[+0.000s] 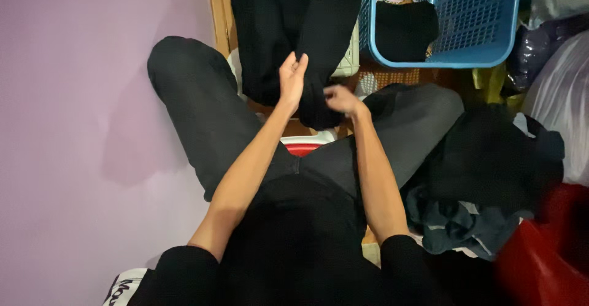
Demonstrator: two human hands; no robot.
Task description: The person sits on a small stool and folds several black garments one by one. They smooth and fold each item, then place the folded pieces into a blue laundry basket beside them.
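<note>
Pink wall [73,128] is seen beside a seated person's dark-clad legs. Close by, a heap of dark clothes [485,177] is piled at the right. Further out, a black garment [288,30] is pinched by the left hand [292,80] and right hand [341,99]. It could be dropped if the pinch is loosened. Beyond, black cloth is held in a blue basket [485,42].

A blue mesh basket [472,30] holding dark cloth stands at upper right. A heap of dark clothes [485,177] lies beside a red bag [546,257], with a lilac wall [73,128] opposite.
</note>
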